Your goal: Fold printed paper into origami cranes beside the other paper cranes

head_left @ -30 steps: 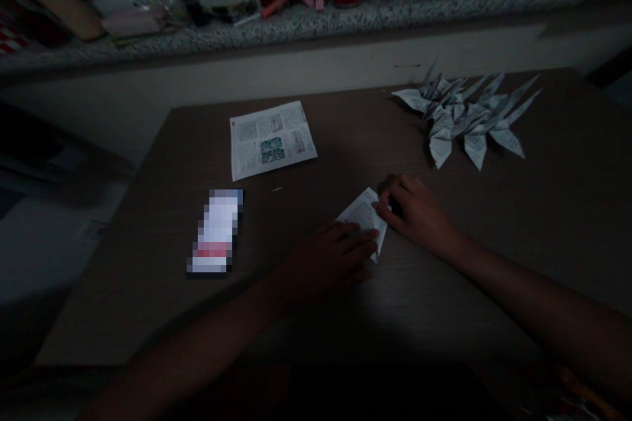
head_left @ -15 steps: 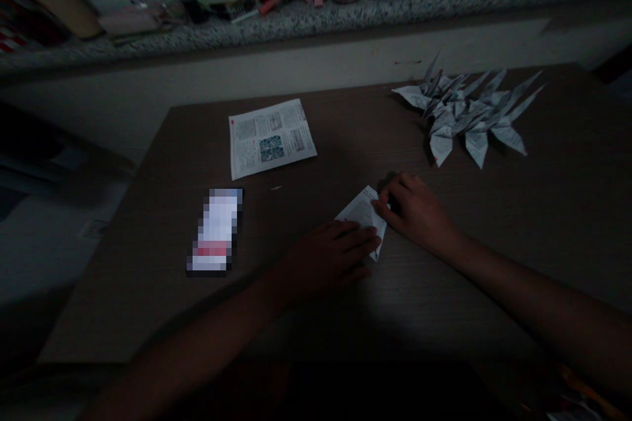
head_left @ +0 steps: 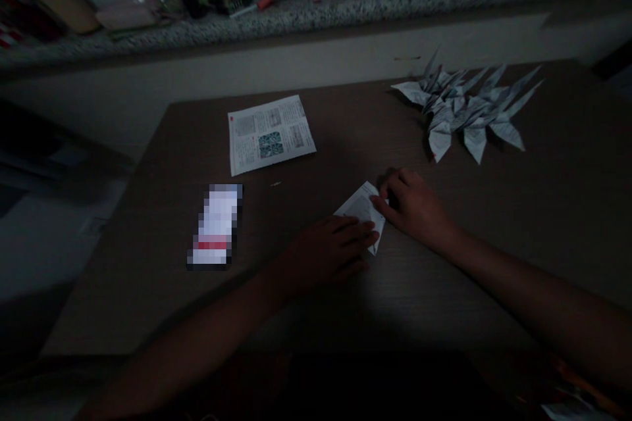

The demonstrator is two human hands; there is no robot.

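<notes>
A folded piece of printed paper (head_left: 363, 202), kite-like in outline, lies on the table in front of me. Across its lower left part my left hand (head_left: 330, 253) rests flat, fingers stretched out and slightly apart. At the right corner my right hand (head_left: 412, 204) has its thumb and curled fingers closed on the paper's edge. My left fingers cover part of the lower half, so the folds there are hidden.
Several folded paper cranes (head_left: 469, 108) are bunched at the back right of the table (head_left: 162, 210). A printed sheet (head_left: 271, 135) lies at the back left, with a blurred phone (head_left: 216, 227) nearer me. Bottles and small items line the stone sill (head_left: 296, 20).
The whole view has shifted slightly upward in the picture. Both hands keep nearly the same place on the folded paper.
</notes>
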